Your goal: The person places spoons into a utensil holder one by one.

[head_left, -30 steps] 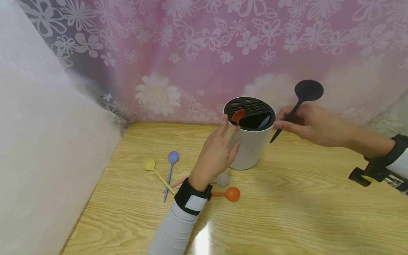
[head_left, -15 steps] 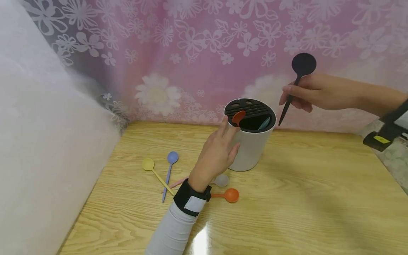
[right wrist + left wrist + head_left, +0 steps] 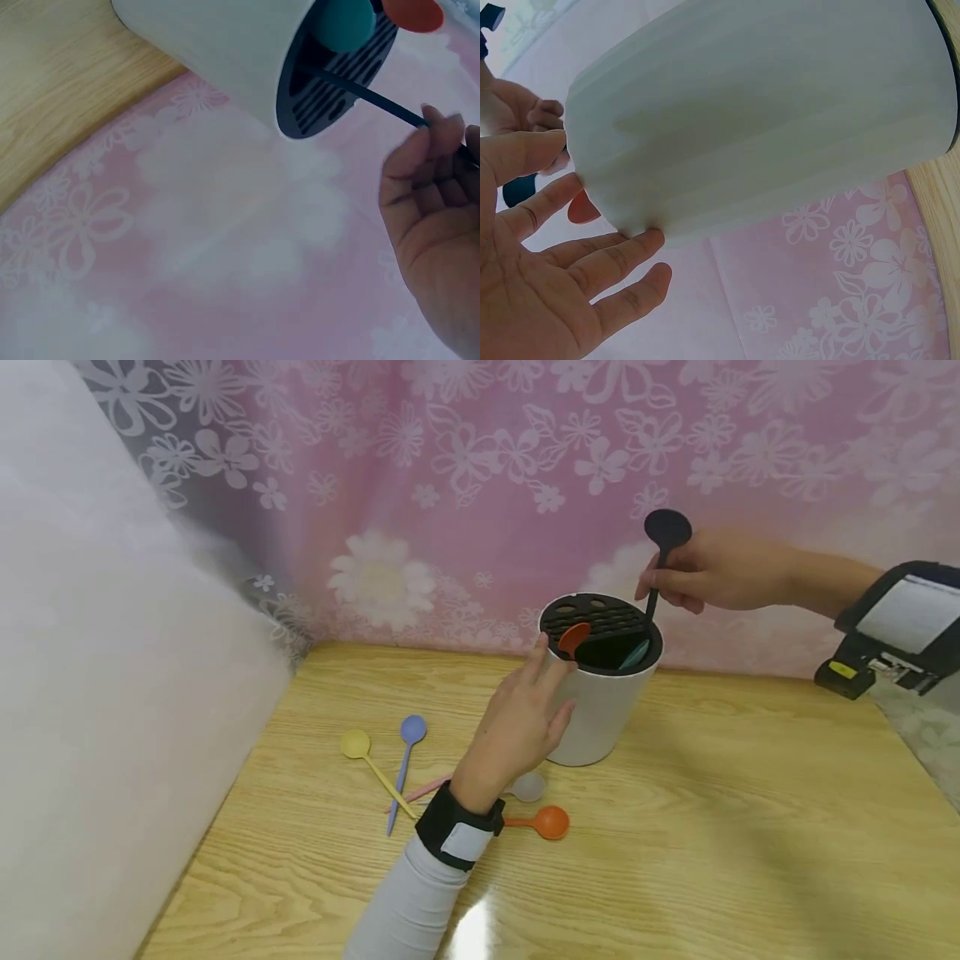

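A white cylindrical utensil holder (image 3: pixel 592 722) with a slotted black top stands near the back of the table. My left hand (image 3: pixel 521 718) touches its left side and rim with extended fingers (image 3: pixel 607 274). Pinched by its handle in my right hand (image 3: pixel 716 568) is a black spoon (image 3: pixel 667 529), bowl upward. In the right wrist view the lower end of its handle (image 3: pixel 375 100) goes into the holder's top, where that end is hidden. An orange spoon (image 3: pixel 575 637) and a teal spoon (image 3: pixel 636 654) stick out of the larger opening.
Left of the holder, a yellow spoon (image 3: pixel 356 744) crosses a blue spoon (image 3: pixel 413 729) on the table. A pink handle (image 3: pixel 429 787), a grey spoon (image 3: pixel 529 787) and another orange spoon (image 3: pixel 552 822) lie partly behind my left arm. Pink floral cloth (image 3: pixel 487 510) hangs behind.
My right hand first lifts the black spoon from beside the holder, then brings it left over the top, its handle end now inside. The left hand stays at the rim.
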The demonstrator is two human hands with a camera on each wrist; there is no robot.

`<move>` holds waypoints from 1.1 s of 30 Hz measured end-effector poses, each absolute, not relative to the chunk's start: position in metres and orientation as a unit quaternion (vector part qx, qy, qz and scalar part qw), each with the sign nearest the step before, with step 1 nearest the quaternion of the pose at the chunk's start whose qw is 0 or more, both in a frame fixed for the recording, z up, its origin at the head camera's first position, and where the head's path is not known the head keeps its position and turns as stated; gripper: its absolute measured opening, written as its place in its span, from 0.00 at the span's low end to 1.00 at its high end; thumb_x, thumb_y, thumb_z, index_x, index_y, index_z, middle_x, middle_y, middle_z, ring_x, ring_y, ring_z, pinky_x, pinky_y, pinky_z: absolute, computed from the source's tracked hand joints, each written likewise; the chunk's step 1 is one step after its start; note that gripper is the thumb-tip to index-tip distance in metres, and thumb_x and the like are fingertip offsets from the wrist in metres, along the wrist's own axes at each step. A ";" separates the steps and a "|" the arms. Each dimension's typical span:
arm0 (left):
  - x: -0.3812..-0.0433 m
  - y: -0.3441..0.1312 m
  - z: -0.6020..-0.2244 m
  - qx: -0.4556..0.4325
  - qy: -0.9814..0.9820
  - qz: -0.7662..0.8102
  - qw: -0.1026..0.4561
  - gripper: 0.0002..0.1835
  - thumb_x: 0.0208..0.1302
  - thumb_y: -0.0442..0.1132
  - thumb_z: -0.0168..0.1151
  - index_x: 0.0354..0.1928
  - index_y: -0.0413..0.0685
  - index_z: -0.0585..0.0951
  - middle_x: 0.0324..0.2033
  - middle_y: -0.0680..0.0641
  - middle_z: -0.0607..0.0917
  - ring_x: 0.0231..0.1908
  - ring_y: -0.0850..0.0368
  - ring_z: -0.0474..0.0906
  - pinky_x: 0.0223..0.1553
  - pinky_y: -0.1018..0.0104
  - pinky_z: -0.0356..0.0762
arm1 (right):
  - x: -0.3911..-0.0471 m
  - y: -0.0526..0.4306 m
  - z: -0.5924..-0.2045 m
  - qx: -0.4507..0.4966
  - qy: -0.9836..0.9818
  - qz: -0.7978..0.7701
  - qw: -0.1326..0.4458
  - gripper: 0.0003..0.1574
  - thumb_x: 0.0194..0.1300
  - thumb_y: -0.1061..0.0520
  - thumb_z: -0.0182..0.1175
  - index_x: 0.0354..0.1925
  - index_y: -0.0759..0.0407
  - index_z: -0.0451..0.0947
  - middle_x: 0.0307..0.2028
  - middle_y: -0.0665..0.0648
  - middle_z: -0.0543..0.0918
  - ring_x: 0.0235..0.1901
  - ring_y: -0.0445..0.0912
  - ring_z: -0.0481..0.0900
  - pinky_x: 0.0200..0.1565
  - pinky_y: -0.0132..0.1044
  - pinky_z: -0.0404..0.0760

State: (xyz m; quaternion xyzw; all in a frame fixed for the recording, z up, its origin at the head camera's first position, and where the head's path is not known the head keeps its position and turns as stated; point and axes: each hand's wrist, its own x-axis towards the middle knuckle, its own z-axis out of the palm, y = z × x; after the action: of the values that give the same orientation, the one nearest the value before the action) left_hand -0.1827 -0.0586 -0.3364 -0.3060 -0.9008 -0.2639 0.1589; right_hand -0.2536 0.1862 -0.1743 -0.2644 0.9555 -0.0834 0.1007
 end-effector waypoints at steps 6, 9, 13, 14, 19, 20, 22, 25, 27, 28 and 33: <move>-0.184 -0.059 -0.335 -0.306 -0.902 -0.253 0.166 0.22 0.72 0.43 0.60 0.65 0.48 0.73 0.74 0.32 0.60 0.61 0.39 0.77 0.64 0.51 0.72 | -0.257 0.183 -0.186 -0.276 0.941 -0.118 0.155 0.21 0.81 0.54 0.46 0.36 0.60 0.81 0.33 0.53 0.81 0.25 0.43 0.73 0.28 0.33 0.72; -0.184 -0.059 -0.335 -0.306 -0.902 -0.253 0.168 0.22 0.72 0.43 0.60 0.65 0.48 0.73 0.74 0.32 0.60 0.61 0.39 0.77 0.64 0.50 0.72 | -0.257 0.186 -0.191 -0.268 0.947 -0.106 0.145 0.18 0.78 0.51 0.51 0.38 0.58 0.84 0.28 0.52 0.80 0.24 0.43 0.71 0.26 0.33 0.71; -0.184 -0.059 -0.335 -0.306 -0.902 -0.255 0.164 0.22 0.72 0.43 0.60 0.65 0.48 0.73 0.74 0.32 0.60 0.61 0.38 0.77 0.64 0.51 0.72 | -0.257 0.192 -0.202 -0.240 0.955 -0.115 0.128 0.15 0.74 0.49 0.58 0.46 0.55 0.87 0.26 0.51 0.81 0.28 0.45 0.76 0.31 0.36 0.75; -0.184 -0.059 -0.336 -0.306 -0.902 -0.255 0.164 0.22 0.72 0.43 0.60 0.65 0.48 0.73 0.74 0.32 0.60 0.60 0.39 0.77 0.64 0.51 0.72 | -0.257 0.193 -0.206 -0.232 0.957 -0.125 0.125 0.15 0.74 0.49 0.59 0.48 0.55 0.87 0.27 0.51 0.81 0.29 0.45 0.78 0.33 0.36 0.76; -0.183 -0.058 -0.336 -0.307 -0.902 -0.253 0.166 0.21 0.73 0.43 0.59 0.65 0.48 0.73 0.74 0.32 0.61 0.61 0.39 0.77 0.64 0.51 0.72 | -0.257 0.202 -0.221 -0.191 0.955 -0.189 0.124 0.12 0.73 0.54 0.60 0.47 0.57 0.86 0.31 0.53 0.83 0.32 0.47 0.79 0.36 0.35 0.80; -0.183 -0.058 -0.336 -0.308 -0.902 -0.253 0.166 0.21 0.73 0.43 0.59 0.65 0.48 0.73 0.74 0.32 0.61 0.61 0.39 0.77 0.64 0.51 0.72 | -0.257 0.203 -0.224 -0.186 0.955 -0.196 0.125 0.12 0.73 0.55 0.60 0.47 0.57 0.86 0.31 0.53 0.83 0.33 0.47 0.80 0.36 0.34 0.81; -0.183 -0.058 -0.336 -0.308 -0.902 -0.254 0.165 0.21 0.73 0.43 0.59 0.65 0.48 0.73 0.74 0.32 0.61 0.61 0.39 0.77 0.64 0.51 0.72 | -0.257 0.206 -0.228 -0.183 0.954 -0.202 0.126 0.10 0.73 0.56 0.60 0.46 0.57 0.86 0.32 0.54 0.83 0.33 0.47 0.79 0.37 0.34 0.81; -0.182 -0.058 -0.336 -0.309 -0.902 -0.253 0.164 0.21 0.73 0.43 0.59 0.64 0.48 0.73 0.74 0.32 0.61 0.61 0.39 0.77 0.64 0.51 0.73 | -0.258 0.209 -0.231 -0.193 0.952 -0.200 0.127 0.11 0.73 0.57 0.60 0.48 0.58 0.85 0.33 0.54 0.83 0.32 0.46 0.80 0.36 0.36 0.81; -0.182 -0.058 -0.336 -0.309 -0.902 -0.254 0.164 0.21 0.73 0.43 0.59 0.64 0.47 0.73 0.74 0.32 0.61 0.60 0.39 0.77 0.64 0.51 0.73 | -0.259 0.211 -0.230 -0.202 0.951 -0.192 0.132 0.14 0.72 0.58 0.61 0.53 0.60 0.82 0.35 0.55 0.83 0.32 0.45 0.81 0.35 0.36 0.80; -0.183 -0.058 -0.337 -0.308 -0.902 -0.253 0.165 0.21 0.73 0.43 0.59 0.64 0.47 0.73 0.74 0.32 0.61 0.60 0.39 0.78 0.63 0.51 0.73 | -0.259 0.212 -0.229 -0.207 0.951 -0.188 0.135 0.17 0.71 0.58 0.61 0.56 0.61 0.80 0.36 0.54 0.83 0.33 0.45 0.81 0.35 0.36 0.80; -0.184 -0.058 -0.338 -0.311 -0.901 -0.247 0.176 0.21 0.73 0.43 0.59 0.64 0.47 0.73 0.73 0.31 0.61 0.59 0.38 0.78 0.63 0.51 0.73 | -0.257 0.216 -0.218 -0.216 0.954 -0.159 0.131 0.24 0.70 0.57 0.63 0.62 0.62 0.74 0.38 0.53 0.81 0.36 0.44 0.83 0.35 0.35 0.77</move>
State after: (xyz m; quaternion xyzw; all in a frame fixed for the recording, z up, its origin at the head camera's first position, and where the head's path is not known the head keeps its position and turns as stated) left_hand -0.1843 -0.0585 -0.3377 -0.3111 -0.9007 -0.2472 0.1759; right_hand -0.2568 0.2157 -0.2179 -0.2161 0.9543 -0.1595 0.1311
